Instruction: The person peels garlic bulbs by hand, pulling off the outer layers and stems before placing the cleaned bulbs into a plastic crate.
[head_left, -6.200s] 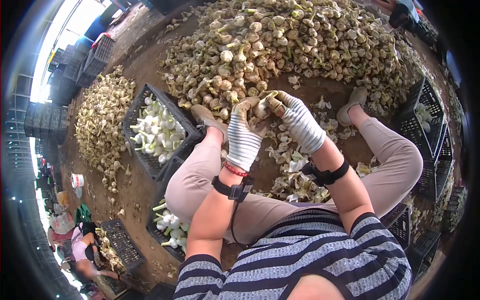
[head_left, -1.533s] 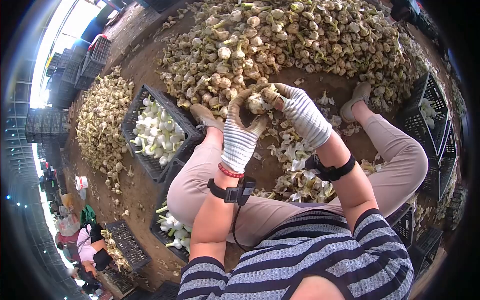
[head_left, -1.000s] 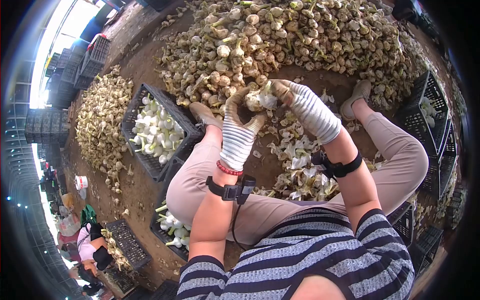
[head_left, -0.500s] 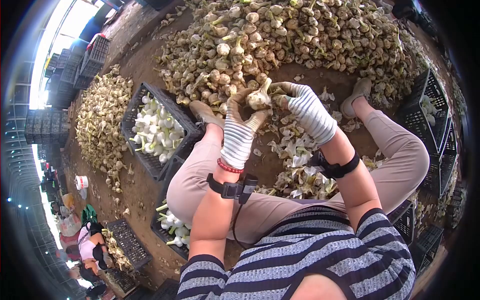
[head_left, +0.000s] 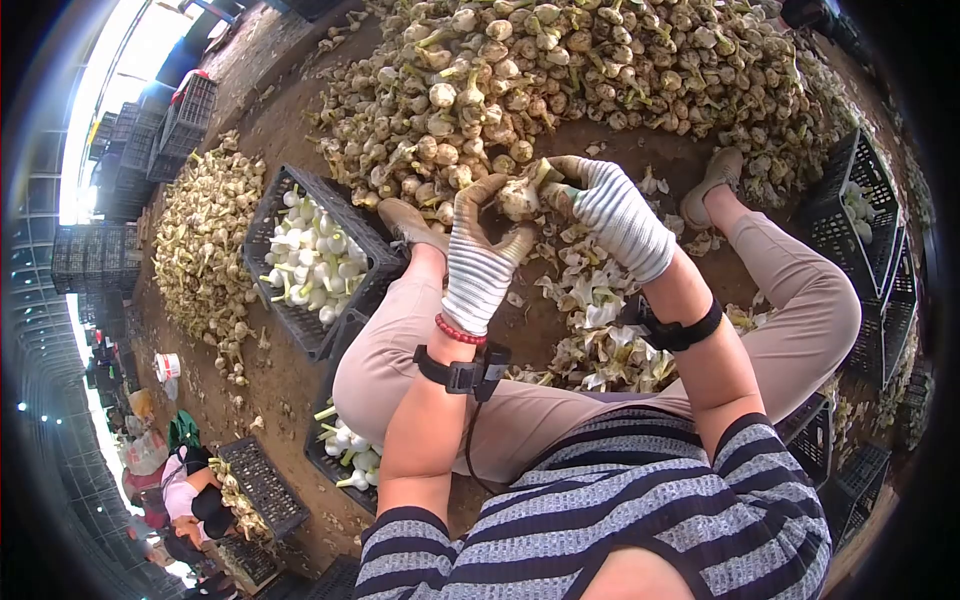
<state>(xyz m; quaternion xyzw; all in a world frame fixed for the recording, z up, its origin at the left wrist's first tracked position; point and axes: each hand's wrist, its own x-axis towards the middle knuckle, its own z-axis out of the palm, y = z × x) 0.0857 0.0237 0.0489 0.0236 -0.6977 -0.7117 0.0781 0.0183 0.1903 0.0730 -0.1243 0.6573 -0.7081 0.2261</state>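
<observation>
A garlic bulb (head_left: 517, 199) with dirty outer skin and a short stem is held in front of me, over the near edge of a heap. My left hand (head_left: 483, 245), in a striped glove with soiled fingertips, grips it from the left between thumb and fingers. On the other side, my right hand (head_left: 618, 215), gloved the same way, has its fingers closed at the stem and the bulb's right side. Loose peeled skins (head_left: 600, 325) lie on the ground below, between my legs.
A large heap of unpeeled garlic (head_left: 600, 70) spreads ahead. At left stands a black crate (head_left: 283, 318) of white peeled bulbs, with another garlic pile (head_left: 200, 250) beyond. More black crates (head_left: 862, 235) are at right. Another person (head_left: 185, 500) is at lower left.
My right hand's fingers have come in onto the stem and right side of the bulb. The bulb's stem, standing free before, is now partly covered. My left hand has barely moved.
</observation>
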